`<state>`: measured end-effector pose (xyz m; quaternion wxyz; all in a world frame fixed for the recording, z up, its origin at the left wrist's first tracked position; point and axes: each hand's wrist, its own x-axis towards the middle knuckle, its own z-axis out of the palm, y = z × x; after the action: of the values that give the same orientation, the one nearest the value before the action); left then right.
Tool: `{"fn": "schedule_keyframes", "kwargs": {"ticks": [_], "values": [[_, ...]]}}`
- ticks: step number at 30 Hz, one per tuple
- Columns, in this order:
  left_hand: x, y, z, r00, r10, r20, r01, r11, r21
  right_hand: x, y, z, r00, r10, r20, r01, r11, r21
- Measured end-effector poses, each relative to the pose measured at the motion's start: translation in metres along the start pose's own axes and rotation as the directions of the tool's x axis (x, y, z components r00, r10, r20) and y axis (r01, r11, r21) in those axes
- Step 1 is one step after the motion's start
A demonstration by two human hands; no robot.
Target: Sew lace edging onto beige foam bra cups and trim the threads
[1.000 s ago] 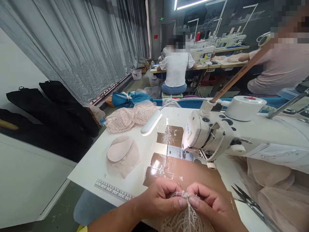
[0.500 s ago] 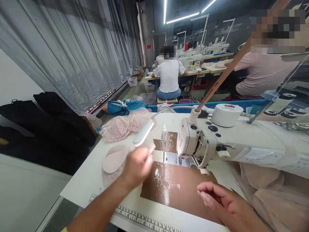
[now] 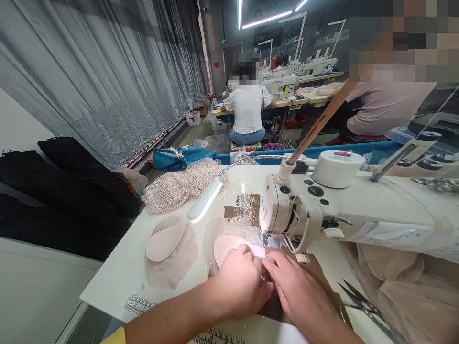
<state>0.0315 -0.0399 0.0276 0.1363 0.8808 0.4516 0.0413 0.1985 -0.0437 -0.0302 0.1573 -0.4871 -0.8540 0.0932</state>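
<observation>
Cup pad [image 3: 226, 247] at the sewing machine [image 3: 292, 210]
The left hand [image 3: 241, 283] pinches the pad's near edge; the right hand [image 3: 294, 292] touches alongside, its grip hidden. The pad lies just beyond the fingertips.

bright indoor | ceiling strips [image 3: 267, 19] overhead | glare on table [image 3: 247, 208] | wide-angle edge bending

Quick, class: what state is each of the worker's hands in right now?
Left hand: fingers curled on the pale pad; grip cannot be told.
Right hand: open, flat, fingertips at that pad's edge.
</observation>
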Motion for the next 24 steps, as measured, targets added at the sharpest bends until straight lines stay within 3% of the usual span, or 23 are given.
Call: {"fn": "schedule_keyframes", "kwargs": {"ticks": [2, 5, 7, 11, 16, 24], "values": [[0.000, -0.011, -0.012, 0.998, 0.067, 0.002, -0.066, 0.984, -0.165, -0.002, 0.002, 0.011, 0.998, -0.018, -0.059, 0.013, 0.997, -0.078], [0.004, -0.026, -0.011, 0.986, 0.124, -0.115, -0.152, 0.948, -0.279, -0.002, 0.006, 0.017, 0.993, -0.041, -0.109, 0.018, 0.979, -0.205], [0.009, -0.031, 0.001, 0.970, 0.158, -0.185, -0.194, 0.961, -0.195, -0.001, 0.007, 0.014, 0.991, -0.053, -0.123, 0.017, 0.961, -0.276], [0.017, -0.034, 0.019, 0.954, 0.206, -0.218, -0.225, 0.972, -0.063, 0.002, 0.006, 0.003, 0.990, -0.071, -0.124, 0.024, 0.938, -0.346], [0.027, -0.044, 0.019, 0.949, 0.231, -0.216, -0.247, 0.968, -0.048, 0.004, 0.007, 0.002, 0.993, -0.002, -0.119, -0.043, 0.927, -0.373], [0.029, -0.055, 0.020, 0.944, 0.246, -0.221, -0.258, 0.966, -0.025, 0.003, 0.008, 0.008, 0.992, -0.009, -0.126, -0.042, 0.918, -0.394]]}}
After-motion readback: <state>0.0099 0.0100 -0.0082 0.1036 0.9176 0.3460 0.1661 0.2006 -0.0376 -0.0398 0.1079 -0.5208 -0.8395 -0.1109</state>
